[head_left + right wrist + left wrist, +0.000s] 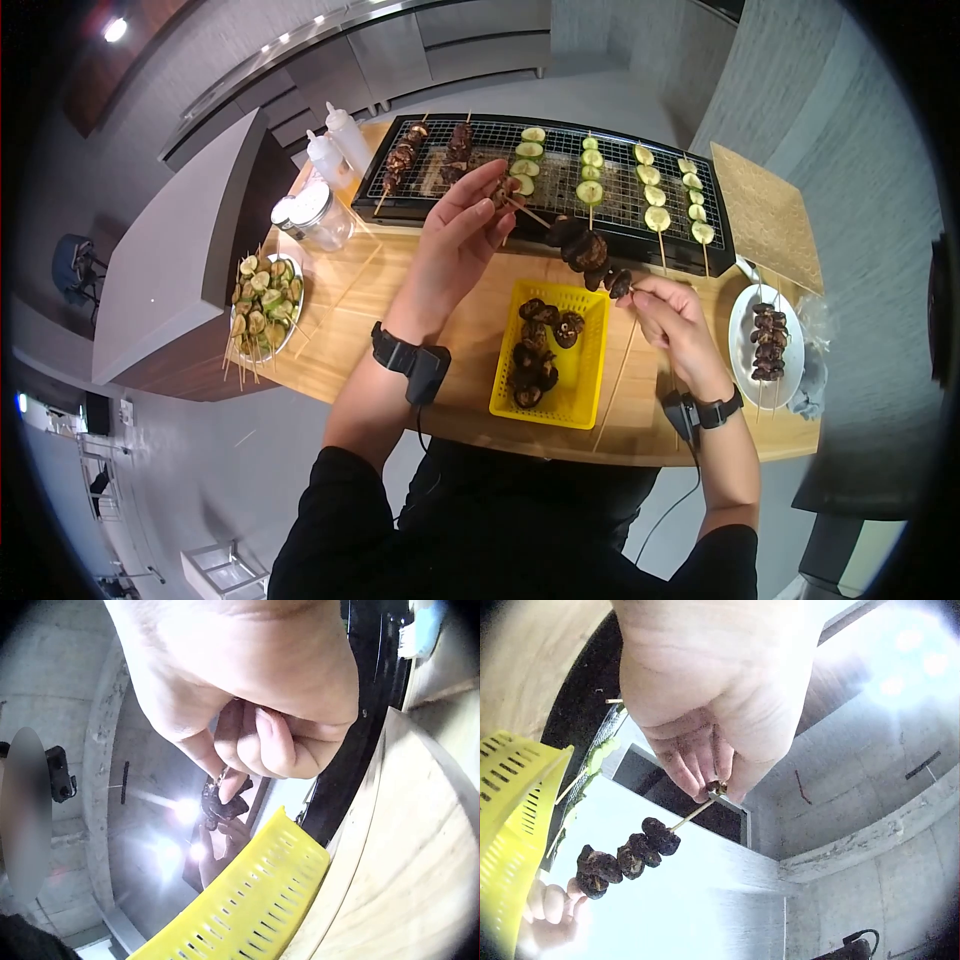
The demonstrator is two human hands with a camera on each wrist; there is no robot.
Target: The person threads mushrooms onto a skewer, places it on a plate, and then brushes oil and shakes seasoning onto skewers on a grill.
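A wooden skewer threaded with several dark mushroom pieces (584, 250) is held between both hands above the yellow basket's far edge. My left hand (455, 240) pinches a small brown piece (718, 787) at the skewer's bare end, palm toward the left wrist camera. At the other end, my right hand (680, 330) grips the skewer close to the last mushroom; its fingers are curled in the right wrist view. The yellow basket (573, 412) holds several loose dark mushrooms (530, 362).
Behind the hands stands a black grill (720, 262) bearing meat-like and green slice skewers (590, 190). Bottles (325, 155) and jars (318, 212) stand left, near a plate of green skewers (265, 300). At right lie a white plate (742, 345) of dark skewers and a board (765, 215).
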